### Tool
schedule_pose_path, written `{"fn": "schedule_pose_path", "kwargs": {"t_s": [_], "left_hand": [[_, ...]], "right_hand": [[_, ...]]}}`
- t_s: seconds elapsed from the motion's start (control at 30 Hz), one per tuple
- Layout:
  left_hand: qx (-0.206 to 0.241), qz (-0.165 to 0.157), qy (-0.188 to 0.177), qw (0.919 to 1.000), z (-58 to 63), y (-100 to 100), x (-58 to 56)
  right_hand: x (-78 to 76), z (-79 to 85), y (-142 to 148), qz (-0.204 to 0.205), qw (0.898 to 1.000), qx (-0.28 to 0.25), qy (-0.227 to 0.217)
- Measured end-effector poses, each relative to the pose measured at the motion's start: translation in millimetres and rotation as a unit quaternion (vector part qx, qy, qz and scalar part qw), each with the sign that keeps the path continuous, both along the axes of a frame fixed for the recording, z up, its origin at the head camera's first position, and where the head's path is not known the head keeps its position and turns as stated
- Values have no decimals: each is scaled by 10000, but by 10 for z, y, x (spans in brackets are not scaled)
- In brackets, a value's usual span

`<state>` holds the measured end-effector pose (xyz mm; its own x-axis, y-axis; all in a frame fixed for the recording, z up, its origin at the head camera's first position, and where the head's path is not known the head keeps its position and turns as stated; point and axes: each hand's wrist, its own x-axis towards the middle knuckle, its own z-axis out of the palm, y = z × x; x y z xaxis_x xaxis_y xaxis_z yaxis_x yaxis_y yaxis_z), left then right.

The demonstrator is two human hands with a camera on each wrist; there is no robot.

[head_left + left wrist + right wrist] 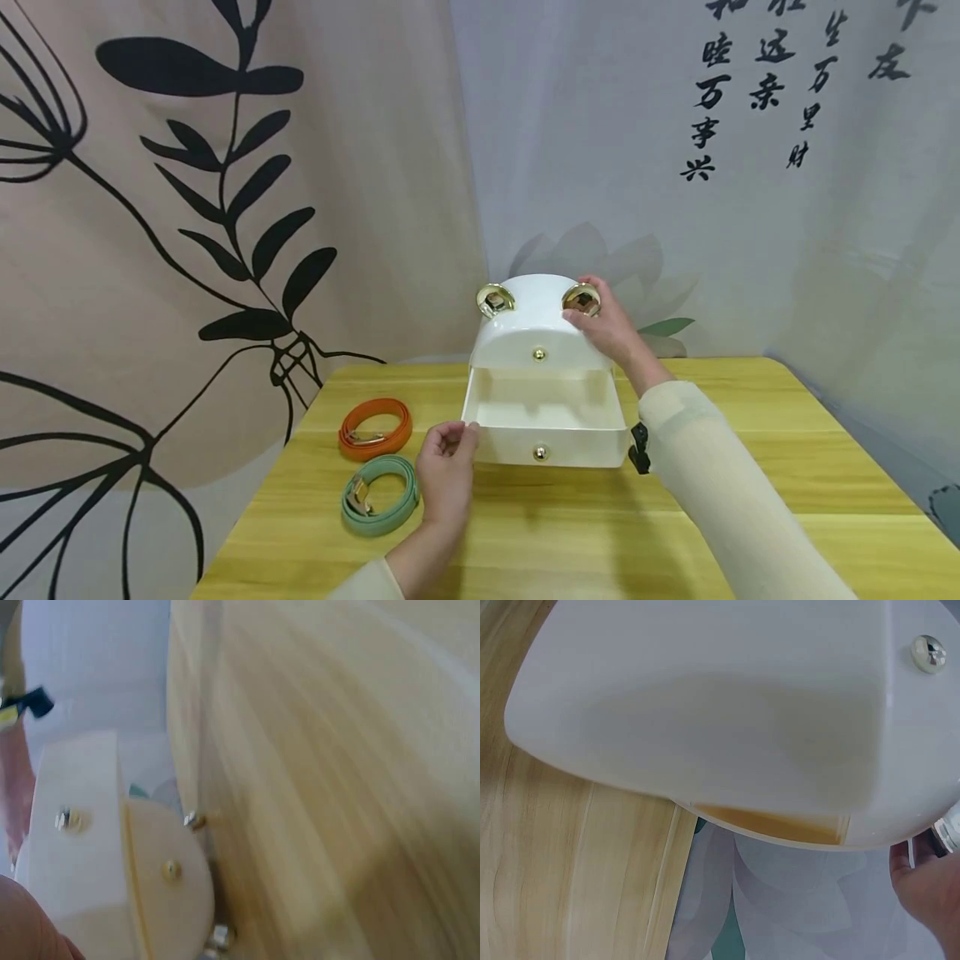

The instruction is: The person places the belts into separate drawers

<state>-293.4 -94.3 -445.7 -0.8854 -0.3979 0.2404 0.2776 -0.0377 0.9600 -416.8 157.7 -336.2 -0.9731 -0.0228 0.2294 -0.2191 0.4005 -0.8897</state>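
Wood-grain tabletop (810, 475), leaf-print cloth (390, 208) behind. White drawer box (538, 329) at frame centre, lower drawer (581, 447) out toward frame bottom, long axis left-right; left hand (444, 468) nearer, pinching its left front corner; right hand (609, 325), upper right of box, gripping gold eye ornament (582, 302).

Glossy white plastic box (543, 329), shiny metallic knobs (540, 453)

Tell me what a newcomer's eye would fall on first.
Likely the white box, central in the head view, with two gold ornaments on its rounded end and a drawer open. The right hand grips that end; the left hand holds the drawer's left corner. Left of the box, an orange strap and a green strap lie coiled.
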Motion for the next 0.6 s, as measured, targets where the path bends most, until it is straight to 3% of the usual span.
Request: {"fn": "schedule_pose_path", "kwargs": {"t_s": [0.2, 0.37, 0.6], "left_hand": [[331, 48, 12, 9994, 71, -226, -112], [148, -182, -94, 9997, 119, -429, -164], [-461, -535, -550, 9960, 159, -787, -200]], "right_hand": [[-11, 2, 8, -1, 10000, 36, 24], [-10, 6, 12, -6, 10000, 30, 89], [-17, 0, 5, 12, 9999, 51, 139]]}}
